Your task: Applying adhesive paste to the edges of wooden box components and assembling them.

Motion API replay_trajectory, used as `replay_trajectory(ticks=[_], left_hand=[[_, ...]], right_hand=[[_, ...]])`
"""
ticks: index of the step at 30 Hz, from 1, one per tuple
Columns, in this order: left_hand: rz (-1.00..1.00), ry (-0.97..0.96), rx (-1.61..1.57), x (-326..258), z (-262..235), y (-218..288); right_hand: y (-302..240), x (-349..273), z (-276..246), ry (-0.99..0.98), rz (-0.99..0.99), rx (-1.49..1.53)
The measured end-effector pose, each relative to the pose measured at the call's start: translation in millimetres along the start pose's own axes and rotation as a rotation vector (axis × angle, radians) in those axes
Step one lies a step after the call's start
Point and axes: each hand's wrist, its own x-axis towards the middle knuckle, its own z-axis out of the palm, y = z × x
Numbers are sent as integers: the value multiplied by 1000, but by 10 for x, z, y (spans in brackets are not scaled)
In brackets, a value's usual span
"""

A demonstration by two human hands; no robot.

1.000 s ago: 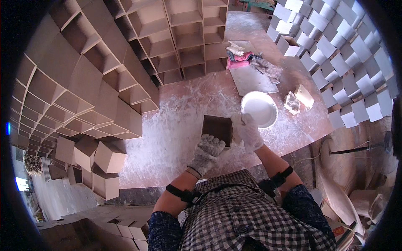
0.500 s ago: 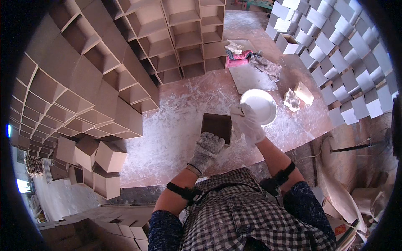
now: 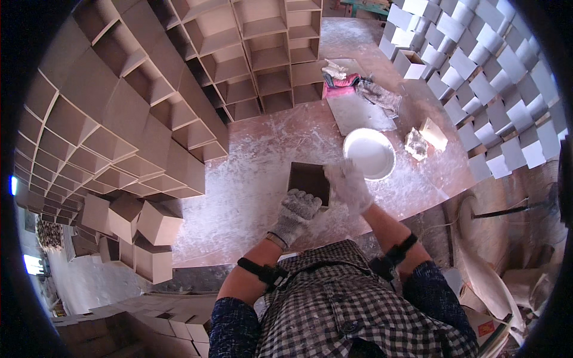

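Brown box: in front of the person, open side toward the camera, interior dark and apparently bare; whether its base rests on the surface or is lifted cannot be told.
Left hand: gray glove, fingers curled over the near wall of the box, gripping it; thumb hidden.
Right hand: pale glove, blurred, at the right wall of the box; whether its fingers pinch anything cannot be told.
Bowl: white, just beyond the right hand, with white contents.
Slip hazard: the left hand bears on one side only; a hard push from the right hand could turn or slide the box, more so on a surface streaked with white.
Wall hazard: excess pressure at the rim could bend a wall or open a corner.
Spill hazard: the bowl stands near the right hand; an outward swing of that hand could knock it.
Smear hazard: any white residue on the gloves could mark the brown faces.
Loose boxes: tilted at the left edge of the surface; a bump from the left elbow could topple them.
Cloths: heaped beyond the bowl, clear of both hands.
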Motion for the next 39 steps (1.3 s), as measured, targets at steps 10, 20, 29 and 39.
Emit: replay_trajectory(ticks=[10,20,29,39], left_hand=[[-16,-50,-36,33,-37,14],[3,-348,-299,559,37,-427],[-456,-834,-44,782,60,-12],[-89,-431,-325,-74,400,-355]], right_hand=[[534,-98,183,153,-513,-354],[975,-821,-296,-134,85,934],[1194,-678,-323,-66,-16,1102],[821,-411,-179,-48,-72,1259]])
